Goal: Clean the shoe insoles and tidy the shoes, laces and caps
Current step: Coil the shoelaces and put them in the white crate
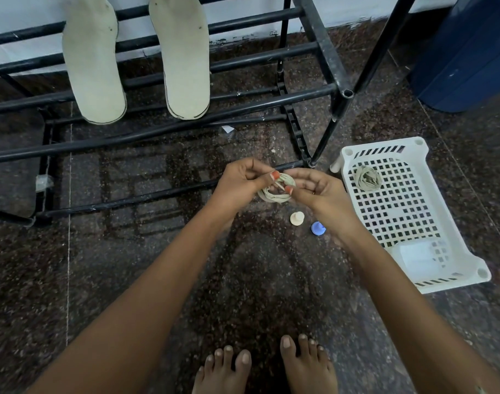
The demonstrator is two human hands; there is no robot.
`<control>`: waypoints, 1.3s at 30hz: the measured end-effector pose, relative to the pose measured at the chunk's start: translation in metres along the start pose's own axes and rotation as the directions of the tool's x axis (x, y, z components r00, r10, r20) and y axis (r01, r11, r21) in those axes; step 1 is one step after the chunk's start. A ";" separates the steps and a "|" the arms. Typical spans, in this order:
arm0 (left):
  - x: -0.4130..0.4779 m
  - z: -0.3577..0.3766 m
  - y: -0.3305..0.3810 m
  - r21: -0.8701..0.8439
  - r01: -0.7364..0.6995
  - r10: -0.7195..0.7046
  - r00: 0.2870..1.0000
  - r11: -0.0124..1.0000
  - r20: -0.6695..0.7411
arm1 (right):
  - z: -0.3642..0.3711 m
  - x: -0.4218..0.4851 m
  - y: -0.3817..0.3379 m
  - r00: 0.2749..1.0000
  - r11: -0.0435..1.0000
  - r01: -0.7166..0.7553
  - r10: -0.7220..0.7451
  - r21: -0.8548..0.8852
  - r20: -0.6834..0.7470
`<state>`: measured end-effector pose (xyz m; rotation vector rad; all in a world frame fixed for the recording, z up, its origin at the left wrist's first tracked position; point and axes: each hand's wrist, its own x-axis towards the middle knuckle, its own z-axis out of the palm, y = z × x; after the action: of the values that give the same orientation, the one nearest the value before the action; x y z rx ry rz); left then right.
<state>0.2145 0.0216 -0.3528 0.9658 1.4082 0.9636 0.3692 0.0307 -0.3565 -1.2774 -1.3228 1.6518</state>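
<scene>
Both my hands hold a coiled beige shoelace (274,196) above the dark floor. My left hand (240,182) pinches the coil from the left and my right hand (314,189) grips it from the right. A second coiled lace (366,178) lies in the white plastic basket (430,211) to the right. On the floor just below my hands sit a cream cap (296,218) and a blue cap (317,228). Two pale insoles (93,66) (183,55) lie across the bars of the black metal shoe rack (257,78) at the back.
A dark blue bin (467,49) stands at the back right beside the rack's upright legs. My bare feet (265,368) are at the bottom edge. A dark mat or panel (12,163) lies at the left. The floor is speckled dark stone.
</scene>
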 end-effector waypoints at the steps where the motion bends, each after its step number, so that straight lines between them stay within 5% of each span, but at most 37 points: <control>1: 0.000 -0.001 0.001 -0.038 0.018 -0.019 1.000 0.999 -0.004 | -0.001 -0.001 0.000 1.000 0.999 -0.007 0.007 0.034 0.008; 5: -0.001 0.002 0.004 -0.159 0.127 -0.125 0.992 0.979 0.022 | -0.001 -0.002 0.000 1.000 0.999 0.001 -0.001 0.045 -0.002; 10: -0.001 0.008 0.002 -0.303 0.274 -0.285 0.958 0.913 0.007 | 0.004 -0.004 -0.001 0.982 0.962 0.169 -0.182 -0.217 -0.043; 15: -0.001 0.015 0.000 -0.263 0.265 -0.275 0.962 0.928 0.001 | 0.002 -0.006 0.004 0.952 0.925 0.259 -0.294 -0.280 -0.091; 22: 0.000 0.018 -0.006 -0.158 0.150 -0.134 0.985 0.976 0.105 | -0.009 -0.002 0.005 0.960 0.962 0.151 -0.197 -0.227 -0.198; 25: 0.003 0.018 -0.008 0.022 0.061 -0.063 0.991 0.998 0.122 | -0.011 -0.002 0.007 0.965 0.988 0.107 -0.130 -0.112 -0.226; 30: 0.003 0.023 -0.009 0.047 -0.009 0.002 0.990 0.999 0.141 | -0.017 -0.005 0.011 0.974 0.998 0.039 -0.029 0.042 -0.225; 39: 0.010 0.044 -0.007 -0.018 0.089 -0.085 0.983 0.996 0.161 | -0.039 -0.006 0.012 0.972 0.977 -0.002 0.052 0.215 -0.228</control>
<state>0.2583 0.0297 -0.3645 0.9347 1.2902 0.8186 0.4095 0.0343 -0.3664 -1.3172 -0.9645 1.5604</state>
